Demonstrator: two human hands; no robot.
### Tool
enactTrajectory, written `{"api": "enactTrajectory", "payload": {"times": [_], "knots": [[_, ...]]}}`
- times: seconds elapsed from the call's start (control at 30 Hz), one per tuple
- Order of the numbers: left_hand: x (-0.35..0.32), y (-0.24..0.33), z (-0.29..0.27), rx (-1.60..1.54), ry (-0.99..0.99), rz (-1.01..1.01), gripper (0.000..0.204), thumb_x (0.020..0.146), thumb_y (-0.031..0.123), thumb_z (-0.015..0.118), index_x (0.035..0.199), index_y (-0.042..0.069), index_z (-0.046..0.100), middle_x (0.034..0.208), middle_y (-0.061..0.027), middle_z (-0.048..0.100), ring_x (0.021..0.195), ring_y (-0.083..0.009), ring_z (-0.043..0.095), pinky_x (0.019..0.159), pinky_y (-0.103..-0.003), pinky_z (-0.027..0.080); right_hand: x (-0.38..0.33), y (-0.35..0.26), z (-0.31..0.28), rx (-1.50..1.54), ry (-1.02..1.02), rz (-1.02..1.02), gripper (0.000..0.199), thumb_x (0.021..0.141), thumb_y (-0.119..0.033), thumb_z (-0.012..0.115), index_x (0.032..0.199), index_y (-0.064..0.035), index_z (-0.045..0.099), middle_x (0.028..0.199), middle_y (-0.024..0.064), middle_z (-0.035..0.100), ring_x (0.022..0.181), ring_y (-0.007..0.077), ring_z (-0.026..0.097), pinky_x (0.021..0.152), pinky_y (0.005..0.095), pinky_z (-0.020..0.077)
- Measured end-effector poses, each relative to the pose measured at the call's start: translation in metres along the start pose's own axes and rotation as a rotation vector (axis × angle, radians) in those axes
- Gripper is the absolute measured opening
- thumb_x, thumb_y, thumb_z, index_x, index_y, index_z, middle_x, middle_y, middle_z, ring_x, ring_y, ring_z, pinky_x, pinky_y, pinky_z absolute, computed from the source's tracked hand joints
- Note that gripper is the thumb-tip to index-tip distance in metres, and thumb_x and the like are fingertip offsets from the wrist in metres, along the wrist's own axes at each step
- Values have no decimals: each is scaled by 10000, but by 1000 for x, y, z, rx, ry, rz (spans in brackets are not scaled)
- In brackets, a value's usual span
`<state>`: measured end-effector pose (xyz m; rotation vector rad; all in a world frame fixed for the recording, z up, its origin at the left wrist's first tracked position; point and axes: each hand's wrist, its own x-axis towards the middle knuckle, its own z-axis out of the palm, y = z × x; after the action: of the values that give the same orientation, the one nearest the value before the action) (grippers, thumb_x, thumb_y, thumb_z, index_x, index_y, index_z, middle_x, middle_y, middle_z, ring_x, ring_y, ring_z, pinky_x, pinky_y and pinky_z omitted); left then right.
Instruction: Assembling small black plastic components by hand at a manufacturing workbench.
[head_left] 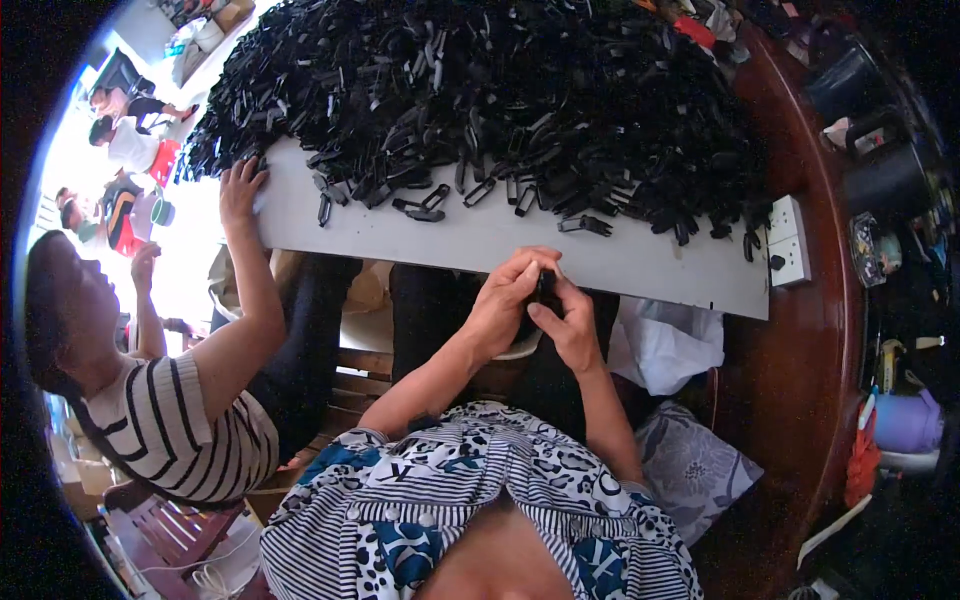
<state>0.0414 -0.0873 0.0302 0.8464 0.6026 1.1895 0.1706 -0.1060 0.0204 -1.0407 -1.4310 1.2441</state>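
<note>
My left hand and my right hand meet just off the front edge of the white table. Between them is a small black plastic piece, mostly hidden by my fingers, which are closed around it from both sides. A large heap of black plastic clip-like parts covers the far part of the table. Several stray ones lie along the heap's near side, among them a black frame-shaped piece and a longer black clip.
A co-worker in a striped top sits at my left, one hand at the heap's edge. A white socket strip stands by the table's right corner. Below hang a white bag and, nearer, a grey flowered cushion.
</note>
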Motion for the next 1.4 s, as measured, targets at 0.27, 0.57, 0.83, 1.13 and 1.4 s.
{"api": "enactTrajectory", "payload": {"times": [0.27,0.57,0.83,1.13,1.4], "knots": [[-5,8,-6,704,-42,137,87,819,49,568,878,-12,589,757,-72,538,730,-147,513,660,-262,410,-7,1,-6,-320,74,-135,233,722,-150,680,898,-11,617,810,131,624,726,271,627,637,333,473],[-11,-24,-25,604,57,62,98,857,71,547,848,-19,585,719,-43,533,685,-97,466,633,-243,392,-18,31,5,-609,206,-272,268,694,-215,716,694,-35,518,644,123,495,569,321,533,495,395,411],[-14,-18,-36,1091,113,111,159,860,158,573,883,18,645,716,-106,605,618,-204,565,576,-322,446,16,-9,-28,-796,236,-205,264,696,-167,724,934,-93,637,774,93,592,640,264,584,564,385,449],[-7,-4,-17,1264,57,263,130,785,97,621,909,80,655,788,-114,597,668,-315,592,593,-403,464,65,30,-60,-1083,307,-373,354,644,-76,734,976,-121,619,805,74,496,704,269,577,554,376,450],[67,-19,13,1451,2,523,252,732,100,650,981,95,612,824,-109,506,776,-299,538,616,-389,445,46,30,-88,-127,493,-91,66,845,-78,576,890,-30,575,768,8,534,523,52,430,443,187,327]]}}
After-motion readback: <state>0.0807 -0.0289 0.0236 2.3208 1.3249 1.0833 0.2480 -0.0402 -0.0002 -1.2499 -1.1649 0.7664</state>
